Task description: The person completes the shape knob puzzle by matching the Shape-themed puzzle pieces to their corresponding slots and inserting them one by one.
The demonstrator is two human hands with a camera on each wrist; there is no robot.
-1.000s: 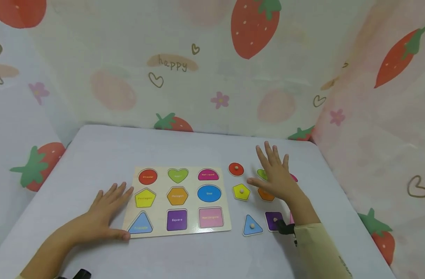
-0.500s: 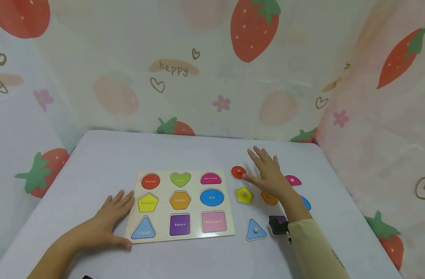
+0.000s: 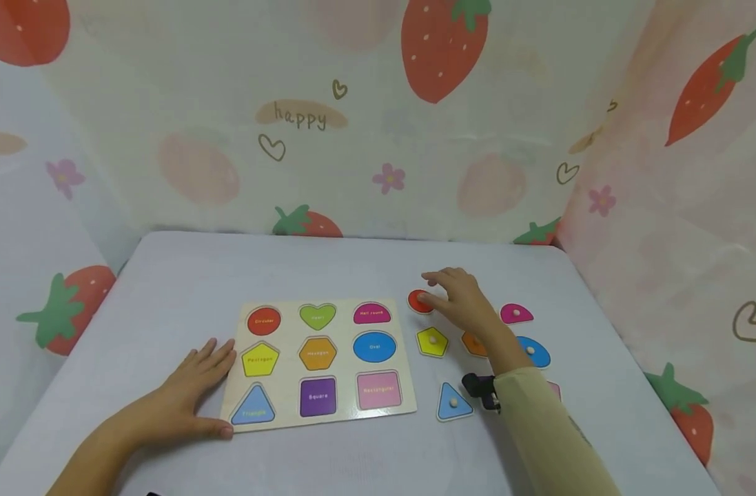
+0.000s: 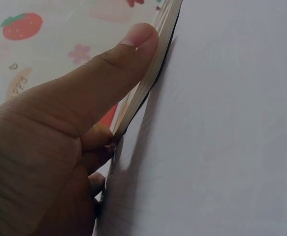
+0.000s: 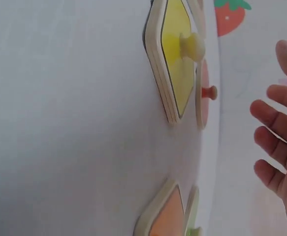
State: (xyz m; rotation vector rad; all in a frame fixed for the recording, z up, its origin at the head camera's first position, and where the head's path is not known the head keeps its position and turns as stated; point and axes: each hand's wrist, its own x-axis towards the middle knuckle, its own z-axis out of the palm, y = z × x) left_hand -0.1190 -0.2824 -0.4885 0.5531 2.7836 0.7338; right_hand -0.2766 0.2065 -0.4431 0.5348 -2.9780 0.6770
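My left hand [image 3: 176,403] rests at the left edge of the wooden shape board [image 3: 289,386], fingers spread and thumb by its lower corner. In the left wrist view the thumb lies along the board's edge. My right hand [image 3: 467,306] hovers over the red circle piece [image 3: 416,306], with thumb and forefinger apart near its knob. The right wrist view shows its fingers [image 5: 276,120] loosely bent, holding nothing, beside the yellow pentagon piece [image 5: 177,54]. A green piece [image 5: 192,216] shows there; in the head view the hand hides it.
Right of the board lie knobbed pieces: a blue triangle [image 3: 453,403], an orange hexagon [image 3: 473,344], a magenta half round [image 3: 515,314] and a blue oval [image 3: 535,351]. The right sleeve [image 3: 539,420] partly covers a pink piece [image 3: 555,390]. A strawberry-print backdrop [image 3: 365,138] encloses the white table.
My right hand has moved left and down to the red circle piece, its spread fingers bending inward. The magenta half round and blue oval have come into view. The left hand stays at the board.
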